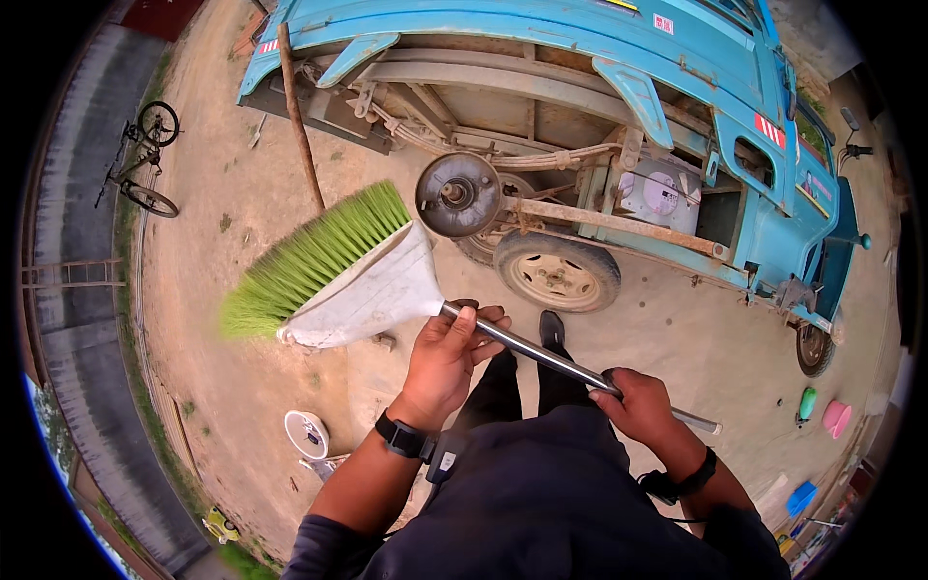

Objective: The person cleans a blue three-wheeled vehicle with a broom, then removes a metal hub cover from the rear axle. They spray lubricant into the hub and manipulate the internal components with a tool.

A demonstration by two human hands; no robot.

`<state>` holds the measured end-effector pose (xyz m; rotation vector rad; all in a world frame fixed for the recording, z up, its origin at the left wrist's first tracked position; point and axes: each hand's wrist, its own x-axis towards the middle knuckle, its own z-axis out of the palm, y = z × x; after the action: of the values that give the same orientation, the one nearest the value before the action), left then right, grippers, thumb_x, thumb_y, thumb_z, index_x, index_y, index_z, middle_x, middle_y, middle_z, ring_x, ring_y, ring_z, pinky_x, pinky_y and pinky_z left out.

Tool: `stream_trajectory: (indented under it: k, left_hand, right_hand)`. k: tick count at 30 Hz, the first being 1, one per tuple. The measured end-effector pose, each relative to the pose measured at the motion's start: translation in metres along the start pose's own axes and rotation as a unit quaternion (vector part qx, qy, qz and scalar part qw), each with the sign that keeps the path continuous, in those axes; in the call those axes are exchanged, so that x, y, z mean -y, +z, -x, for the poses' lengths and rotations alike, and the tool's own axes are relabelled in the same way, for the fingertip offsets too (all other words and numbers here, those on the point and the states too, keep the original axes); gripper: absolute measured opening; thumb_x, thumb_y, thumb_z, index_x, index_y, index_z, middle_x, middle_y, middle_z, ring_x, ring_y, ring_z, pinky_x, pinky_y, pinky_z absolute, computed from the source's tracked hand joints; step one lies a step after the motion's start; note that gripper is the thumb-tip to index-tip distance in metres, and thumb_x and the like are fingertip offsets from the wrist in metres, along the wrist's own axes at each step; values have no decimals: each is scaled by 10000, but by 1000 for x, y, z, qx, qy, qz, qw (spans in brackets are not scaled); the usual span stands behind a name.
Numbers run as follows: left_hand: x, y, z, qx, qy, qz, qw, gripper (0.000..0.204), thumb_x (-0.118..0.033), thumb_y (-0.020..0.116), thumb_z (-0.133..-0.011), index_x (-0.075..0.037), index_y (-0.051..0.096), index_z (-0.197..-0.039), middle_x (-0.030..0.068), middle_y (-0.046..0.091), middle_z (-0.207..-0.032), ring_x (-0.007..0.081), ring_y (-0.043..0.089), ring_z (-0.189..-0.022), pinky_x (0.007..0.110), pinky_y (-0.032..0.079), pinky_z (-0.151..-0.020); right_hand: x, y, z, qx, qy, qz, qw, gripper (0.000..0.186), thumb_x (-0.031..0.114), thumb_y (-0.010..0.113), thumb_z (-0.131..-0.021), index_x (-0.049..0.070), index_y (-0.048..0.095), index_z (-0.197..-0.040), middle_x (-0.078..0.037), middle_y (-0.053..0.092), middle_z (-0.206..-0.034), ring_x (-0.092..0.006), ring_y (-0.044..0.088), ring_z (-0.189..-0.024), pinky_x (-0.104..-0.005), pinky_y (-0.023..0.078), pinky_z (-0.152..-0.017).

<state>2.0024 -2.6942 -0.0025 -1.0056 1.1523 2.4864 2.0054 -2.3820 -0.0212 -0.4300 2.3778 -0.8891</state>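
A broom (pixel 377 290) with bright green bristles and a white plastic head is held up across my body, its bristles toward the upper left. My left hand (pixel 449 360) grips the metal handle close to the head, thumb on top and fingers bent around it. Farther down the handle, my right hand (pixel 635 401) is closed around it, and the handle's end sticks out past that hand to the right. Beyond the broom head is a bare wheel hub drum (pixel 458 195) on the axle of a blue truck (pixel 710 58).
A removed wheel (pixel 558 272) rests beside the hub. One wooden pole (pixel 300 116) leans against the truck. A white bucket (pixel 306 435) stands at lower left, a bicycle (pixel 145 159) at far left. A green bottle (pixel 806 404) and pink basin (pixel 837 419) are at right.
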Motion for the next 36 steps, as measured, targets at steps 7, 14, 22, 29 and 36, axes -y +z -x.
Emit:
stream_trajectory:
  k: [7, 14, 22, 29, 36]
  left_hand:
    - [36, 27, -19, 87, -90, -63, 990, 220, -232, 551, -1074, -52, 606, -1188, 140, 705, -1151, 256, 707, -1046, 425, 570, -955]
    - [4, 117, -53, 182, -19, -90, 979, 278, -298, 538, -1083, -35, 539, -1173, 93, 701, -1050, 195, 710, -933, 322, 589, -778]
    - [-28, 130, -72, 114, 22, -84, 990, 275, -316, 522, -1085, -44, 545, -1125, 94, 682, -1018, 222, 718, -950, 348, 604, -811]
    - [-7, 138, -104, 125, -13, -24, 992, 303, -334, 526, -1082, -34, 524, -1125, 121, 677, -1040, 245, 723, -958, 359, 613, -796]
    - [11, 186, -59, 204, -5, 26, 979, 351, -300, 520, -1084, 39, 568, -1160, 140, 694, -1038, 224, 711, -941, 345, 599, -806]
  right_hand:
    - [-8, -14, 65, 20, 122, -67, 990, 282, 341, 715, -936, 70, 668, -996, -147, 669, -764, -368, 672, -707, -424, 519, -616]
    - [9, -41, 72, -60, 178, -147, 971, 245, 271, 640, -1000, 30, 667, -1037, -105, 624, -694, -233, 624, -624, -352, 482, -595]
    - [37, -106, 28, -53, 137, -125, 981, 228, 227, 617, -1024, 12, 655, -1088, -72, 579, -666, -176, 557, -597, -326, 464, -588]
    - [53, -143, 19, -56, 150, -22, 987, 216, 194, 619, -1008, 2, 652, -1103, -134, 597, -663, -275, 592, -584, -364, 462, -575]
    - [62, -181, 78, -111, 198, -55, 972, 211, 171, 621, -1007, -25, 665, -1069, -36, 546, -619, -109, 552, -587, -297, 415, -537]
